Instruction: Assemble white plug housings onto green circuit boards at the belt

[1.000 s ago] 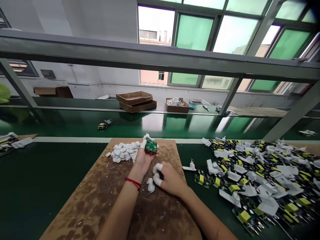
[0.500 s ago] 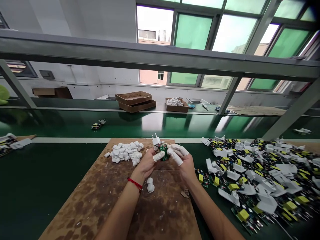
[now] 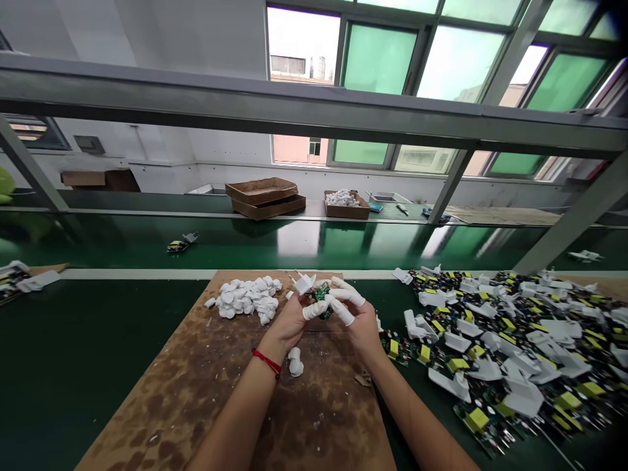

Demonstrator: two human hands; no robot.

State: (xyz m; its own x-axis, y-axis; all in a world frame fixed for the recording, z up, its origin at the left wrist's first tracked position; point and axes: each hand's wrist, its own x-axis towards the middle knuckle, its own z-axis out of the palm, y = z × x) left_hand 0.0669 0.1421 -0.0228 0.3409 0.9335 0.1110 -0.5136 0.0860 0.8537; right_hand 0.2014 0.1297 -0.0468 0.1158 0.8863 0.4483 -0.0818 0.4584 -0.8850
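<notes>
Green circuit board (image 3: 322, 299) sits pinched in a narrow grip between your left hand (image 3: 290, 324) and right hand (image 3: 362, 327), above the stained brown fibreboard mat (image 3: 147, 392). White plug casing (image 3: 304, 284) now tips leftward, prongs no longer upright as before.

hidden: circuit board (image 3: 322, 299) partly behind left hand (image 3: 289, 325), right hand (image 3: 360, 325) | too small: far-bench items (image 3: 402, 209), likely tools

Caps (image 3: 243, 299) left — circuit boards (image 3: 478, 420) right (on belt (image 3: 122, 366)).
</notes>
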